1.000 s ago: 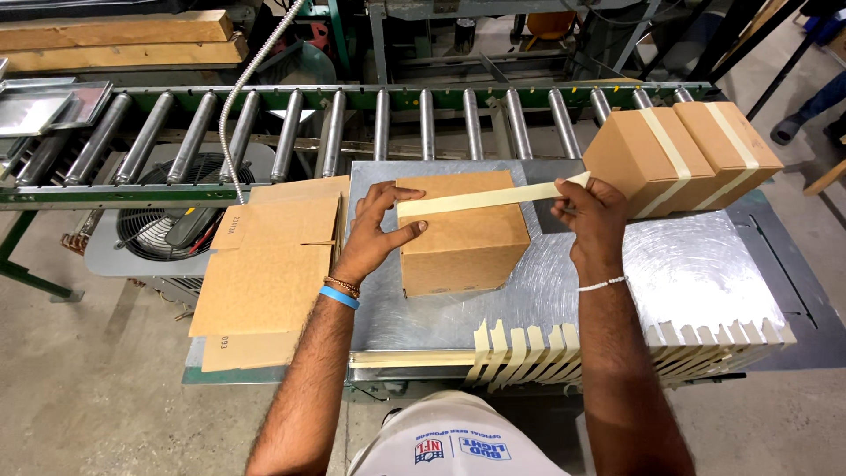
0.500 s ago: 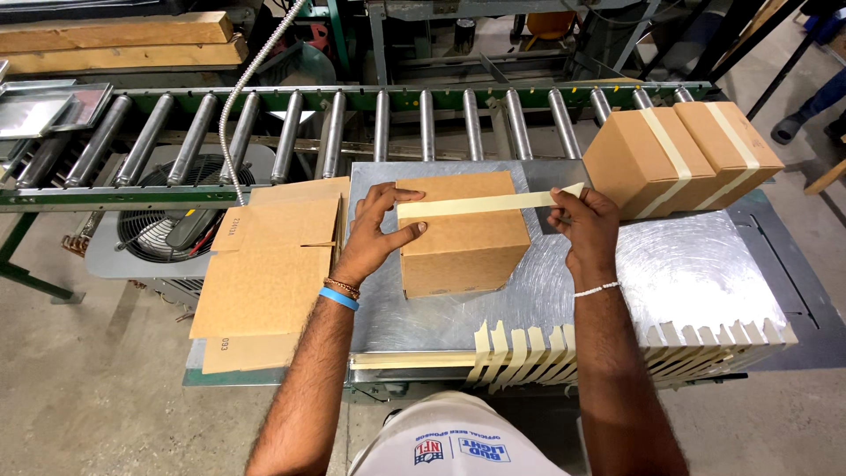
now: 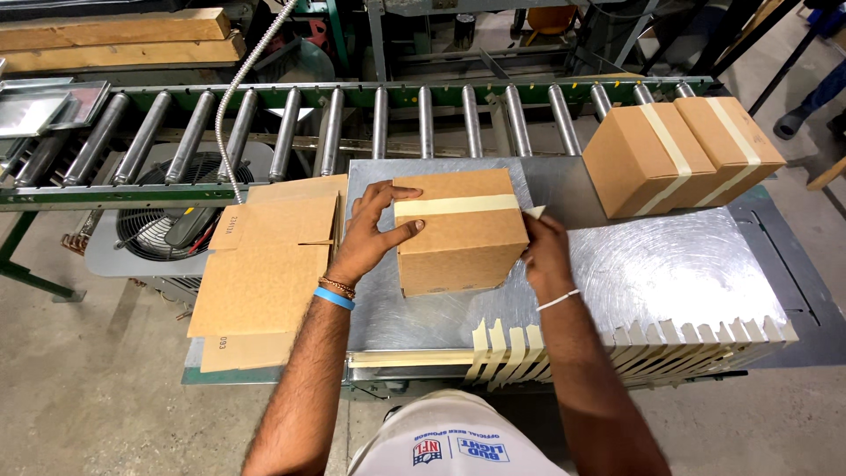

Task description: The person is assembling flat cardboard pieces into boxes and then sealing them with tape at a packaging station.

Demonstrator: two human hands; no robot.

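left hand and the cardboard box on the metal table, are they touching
Touching. The head view shows the left hand pressed against the cardboard box, thumb on its taped top edge, fingers on its left side.

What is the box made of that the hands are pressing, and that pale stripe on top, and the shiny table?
The box looks like brown cardboard: matte, with folded edges. The pale strip across its top seems to be paper tape, cream and dull, like the cut strips hanging off the table edge. The table looks like bare metal sheet, with a swirly brushed shine. The left hand and right hand press the box sides.
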